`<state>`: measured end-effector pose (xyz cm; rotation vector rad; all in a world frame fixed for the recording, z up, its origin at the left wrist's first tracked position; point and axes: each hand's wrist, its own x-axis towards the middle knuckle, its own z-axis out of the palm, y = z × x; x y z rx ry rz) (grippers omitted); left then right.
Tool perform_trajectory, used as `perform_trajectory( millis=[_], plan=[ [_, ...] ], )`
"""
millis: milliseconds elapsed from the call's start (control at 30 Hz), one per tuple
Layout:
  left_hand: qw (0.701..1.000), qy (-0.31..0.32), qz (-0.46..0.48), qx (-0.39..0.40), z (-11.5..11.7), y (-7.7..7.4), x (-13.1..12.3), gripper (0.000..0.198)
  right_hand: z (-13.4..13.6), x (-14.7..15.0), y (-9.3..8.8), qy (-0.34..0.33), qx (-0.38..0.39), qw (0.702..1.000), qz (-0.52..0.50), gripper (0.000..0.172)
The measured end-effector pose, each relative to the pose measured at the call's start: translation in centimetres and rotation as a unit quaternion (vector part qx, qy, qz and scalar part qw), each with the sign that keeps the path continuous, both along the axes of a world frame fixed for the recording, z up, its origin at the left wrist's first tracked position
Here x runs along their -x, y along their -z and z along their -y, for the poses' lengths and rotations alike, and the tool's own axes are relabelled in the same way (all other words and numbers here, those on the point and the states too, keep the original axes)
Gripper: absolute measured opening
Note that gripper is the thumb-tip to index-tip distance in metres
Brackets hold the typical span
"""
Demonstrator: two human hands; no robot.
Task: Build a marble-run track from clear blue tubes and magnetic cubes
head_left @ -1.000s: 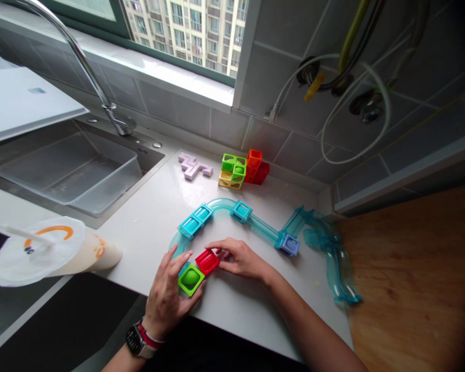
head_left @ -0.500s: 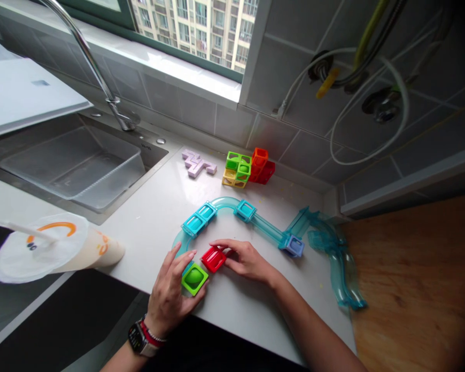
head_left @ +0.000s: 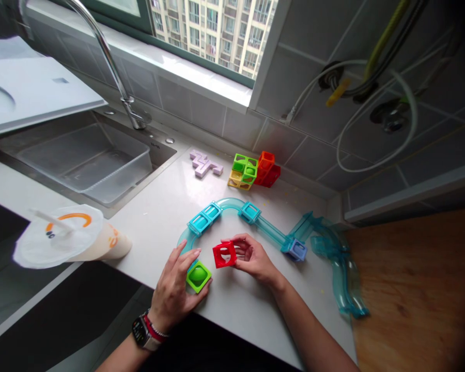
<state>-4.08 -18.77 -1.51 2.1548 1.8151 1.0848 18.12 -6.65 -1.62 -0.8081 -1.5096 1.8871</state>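
Two hands work close to the near edge of the table (head_left: 248, 305), well apart from the wrists down but with their fingertips near each other. The left hand (head_left: 180, 281) is curled around a green block (head_left: 198, 276), thumb on its near side and fingers along its left. The right hand (head_left: 251, 257) pinches a red block (head_left: 223, 254) between thumb and fingers at its right side, its open face showing; the red block is apart from the green block, and whether it touches the table cannot be told.

From the green block, a teal track (head_left: 229, 202) bends away toward the far edge, through a pair of teal blocks (head_left: 205, 218) and a single teal block (head_left: 250, 212), then runs straight to a violet-blue block (head_left: 296, 249) toward the right edge. Loose teal pieces (head_left: 343, 281) lie along that right edge.

Near the far edge stand green and yellow blocks (head_left: 243, 170) beside red and orange blocks (head_left: 267, 168), with lilac pieces (head_left: 204, 164) to their left. A lidded cup (head_left: 114, 243) stands by the near edge, left of the left hand, in front of the sink (head_left: 157, 155).
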Motion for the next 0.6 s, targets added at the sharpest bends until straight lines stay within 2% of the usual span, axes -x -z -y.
perform_trajectory(
  millis=[67, 133, 200, 267, 467, 600],
  plan=[
    [1.0, 0.0, 0.0, 0.001, 0.0, 0.0, 0.02, 0.08, 0.2, 0.18, 0.05, 0.008, -0.038, 0.999, 0.027, 0.046],
    [1.0, 0.001, 0.0, 0.001, 0.01, -0.01, 0.03, 0.079, 0.4, 0.33, 0.0, 0.022, -0.113, 0.99, 0.087, 0.045],
    [1.0, 0.0, -0.002, -0.002, 0.01, -0.01, 0.04, 0.079, 0.56, 0.43, -0.16, 0.034, -0.193, 0.968, 0.156, 0.049],
    [1.0, 0.001, -0.004, -0.004, 0.02, 0.02, 0.05, 0.08, 0.61, 0.47, -0.35, 0.036, -0.242, 0.949, 0.199, 0.052],
    [1.0, 0.007, -0.006, -0.006, -0.01, 0.24, 0.17, 0.078, 0.27, 0.2, -0.5, 0.006, -0.348, 0.913, 0.213, 0.052],
    [1.0, 0.012, -0.007, -0.012, -0.04, 0.23, 0.24, 0.077, -0.07, 0.1, -0.87, -0.022, -0.378, 0.901, 0.212, 0.068]
  ],
)
